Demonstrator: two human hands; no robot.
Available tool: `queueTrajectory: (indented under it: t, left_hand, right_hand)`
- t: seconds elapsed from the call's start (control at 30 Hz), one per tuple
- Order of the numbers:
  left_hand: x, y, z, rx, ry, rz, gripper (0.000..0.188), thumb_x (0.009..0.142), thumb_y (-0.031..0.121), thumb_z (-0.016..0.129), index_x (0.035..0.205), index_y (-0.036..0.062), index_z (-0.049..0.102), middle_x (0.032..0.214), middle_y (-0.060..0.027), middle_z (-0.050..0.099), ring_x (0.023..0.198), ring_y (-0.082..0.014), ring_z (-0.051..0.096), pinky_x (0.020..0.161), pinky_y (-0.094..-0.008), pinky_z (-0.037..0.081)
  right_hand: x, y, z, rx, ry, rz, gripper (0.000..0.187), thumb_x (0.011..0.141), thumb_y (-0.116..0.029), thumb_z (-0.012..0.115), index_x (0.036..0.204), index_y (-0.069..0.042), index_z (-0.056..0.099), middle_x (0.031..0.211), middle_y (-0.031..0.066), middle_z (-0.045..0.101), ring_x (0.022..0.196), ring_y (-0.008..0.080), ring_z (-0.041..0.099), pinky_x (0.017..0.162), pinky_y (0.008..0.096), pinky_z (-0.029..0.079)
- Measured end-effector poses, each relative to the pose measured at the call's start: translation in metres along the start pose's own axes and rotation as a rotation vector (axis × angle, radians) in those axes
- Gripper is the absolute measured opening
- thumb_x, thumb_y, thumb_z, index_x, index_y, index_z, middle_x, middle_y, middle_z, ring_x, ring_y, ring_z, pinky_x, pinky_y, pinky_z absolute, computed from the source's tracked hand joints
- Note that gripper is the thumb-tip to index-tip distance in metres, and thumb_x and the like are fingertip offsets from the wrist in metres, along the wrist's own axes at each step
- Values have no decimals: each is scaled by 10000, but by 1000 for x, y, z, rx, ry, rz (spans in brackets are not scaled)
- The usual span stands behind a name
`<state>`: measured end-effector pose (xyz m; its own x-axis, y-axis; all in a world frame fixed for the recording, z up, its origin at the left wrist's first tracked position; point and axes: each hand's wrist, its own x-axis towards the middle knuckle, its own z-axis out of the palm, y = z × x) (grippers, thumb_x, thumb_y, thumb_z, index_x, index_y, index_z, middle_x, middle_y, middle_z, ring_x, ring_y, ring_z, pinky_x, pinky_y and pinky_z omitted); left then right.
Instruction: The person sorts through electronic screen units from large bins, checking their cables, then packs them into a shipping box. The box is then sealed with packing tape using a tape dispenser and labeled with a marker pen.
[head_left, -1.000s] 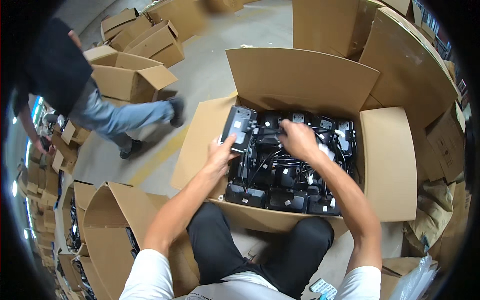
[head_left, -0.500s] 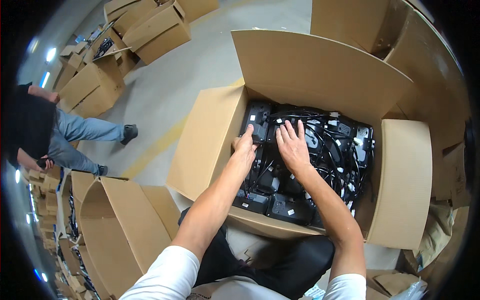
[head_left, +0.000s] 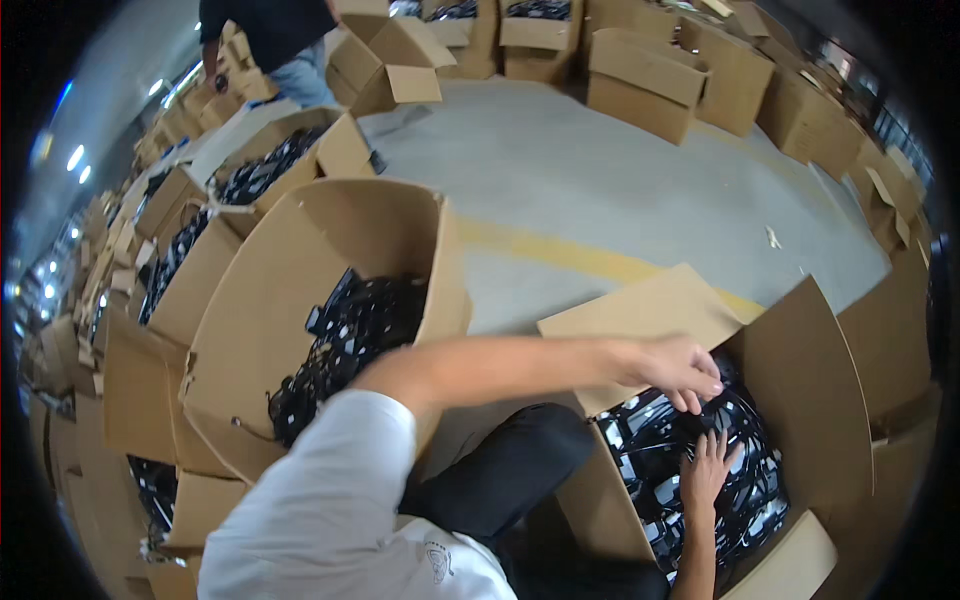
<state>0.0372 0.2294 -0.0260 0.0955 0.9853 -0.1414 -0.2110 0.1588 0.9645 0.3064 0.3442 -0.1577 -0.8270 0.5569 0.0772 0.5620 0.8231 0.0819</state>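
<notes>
My left hand (head_left: 682, 371) hovers over the far left corner of an open cardboard box (head_left: 806, 366), its fingers loosely bent and a little apart, with nothing visible in them. Beneath it, my right hand (head_left: 707, 472) rests with fingers spread on black plastic devices with cables (head_left: 752, 500), which fill the box. White labels or connectors dot the black parts. My left forearm stretches across from the left and hides part of a second box. Blur keeps the devices' exact kind from showing.
To my left stands a tall carton (head_left: 325, 225) with more black cabled parts (head_left: 365, 325) inside. Other filled cartons (head_left: 265, 165) line the left side. A person (head_left: 275, 45) in dark clothing stands at the back left. Several boxes (head_left: 645, 88) stand across the grey floor (head_left: 560, 170).
The view has swung left, bringing the left-hand carton closer to the middle. My left hand has come off the device at the box's left side; my right hand remains on the devices.
</notes>
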Motion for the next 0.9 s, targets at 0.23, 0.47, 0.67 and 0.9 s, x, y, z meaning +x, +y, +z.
queueTrajectory:
  t: [0.23, 0.47, 0.67, 0.9]
  left_hand:
    - [-369, 20, -190, 36, 1122, 402, 367, 985, 257, 607, 1229, -17, 580, 1051, -157, 681, 917, -223, 693, 844, -326, 564]
    - [-510, -243, -224, -16, 1276, -551, 361, 871, 318, 742, 1068, 20, 690, 875, -41, 681, 767, -130, 655, 678, -285, 544]
    - [-446, -311, -218, 368, 1208, -861, 450, 860, 269, 741, 1149, -50, 609, 1011, -197, 664, 990, -363, 625, 885, -435, 506]
    - [-410, -345, -259, 298, 1632, -993, 820, 789, 335, 780, 1389, 48, 301, 1417, -299, 397, 1162, -435, 575, 977, -480, 489]
  right_hand:
    - [-44, 11, -16, 193, -210, 55, 444, 834, -184, 693, 1199, 53, 602, 1360, 214, 548, 1372, 389, 397, 1162, 565, 209]
    - [-70, -3, -25, 421, -473, 66, 405, 829, -119, 699, 1152, 110, 614, 1151, 295, 638, 1110, 429, 602, 977, 432, 454]
    - [-73, -7, -23, 415, -516, 9, 341, 857, -137, 668, 1118, 80, 640, 1000, 262, 696, 936, 383, 684, 814, 415, 517]
    - [-78, -6, -26, 445, -609, 216, 335, 852, -149, 697, 1073, 96, 638, 793, 183, 700, 731, 175, 671, 642, 323, 509]
